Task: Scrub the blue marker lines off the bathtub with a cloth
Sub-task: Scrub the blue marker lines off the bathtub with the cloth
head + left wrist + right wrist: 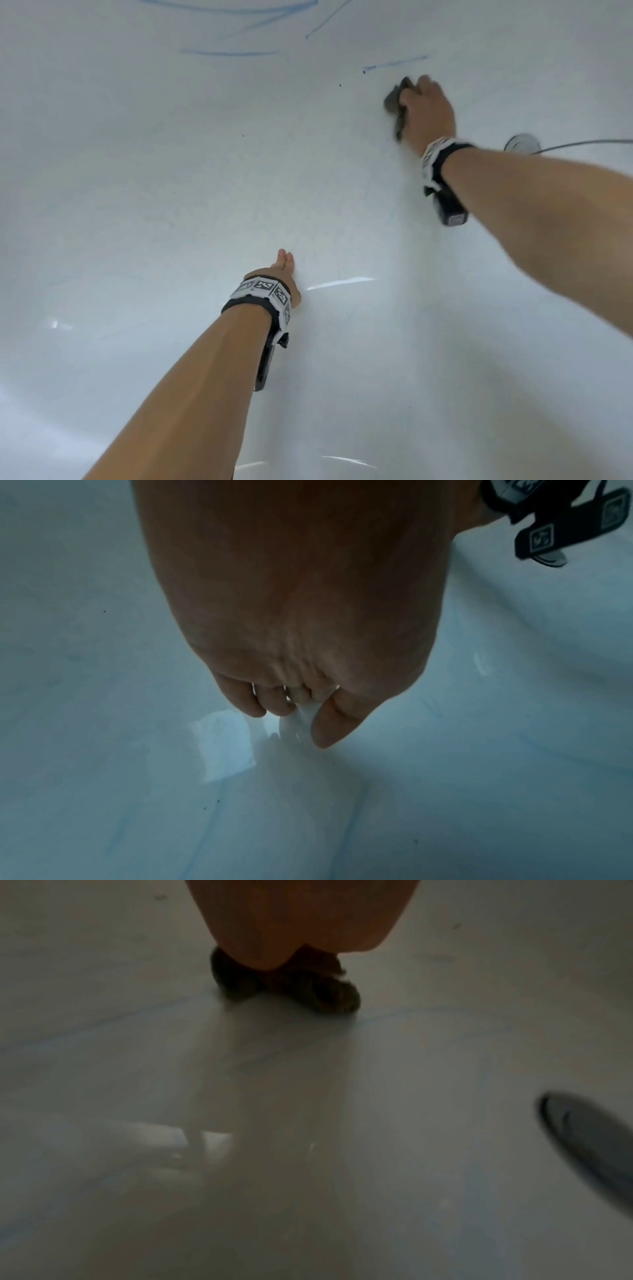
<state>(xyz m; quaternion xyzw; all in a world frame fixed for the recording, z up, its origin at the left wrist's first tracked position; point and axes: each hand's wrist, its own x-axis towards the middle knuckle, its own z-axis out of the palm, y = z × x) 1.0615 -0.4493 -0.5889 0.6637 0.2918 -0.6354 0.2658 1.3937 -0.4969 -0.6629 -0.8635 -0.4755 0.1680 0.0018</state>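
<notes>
A round metal drain (522, 142) is sitting over at the far right, and a thin grey cord (589, 142) is running from it off the right edge. In the right wrist view that drain (589, 1137) is showing as a dark, blurred oval. Tiny dark specks (340, 85) are lying well apart from each other. A bright streak of glare (339, 283) is shining lower down, and another is gleaming near the bottom edge.

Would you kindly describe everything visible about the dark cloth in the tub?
The dark grey-brown cloth looks soft and fabric-like, bunched into a crumpled wad. The right hand covers and grips it, pressing it against the white bathtub surface; folds stick out past the fingers. It sits just below a short blue marker line, left of the metal drain.
</notes>
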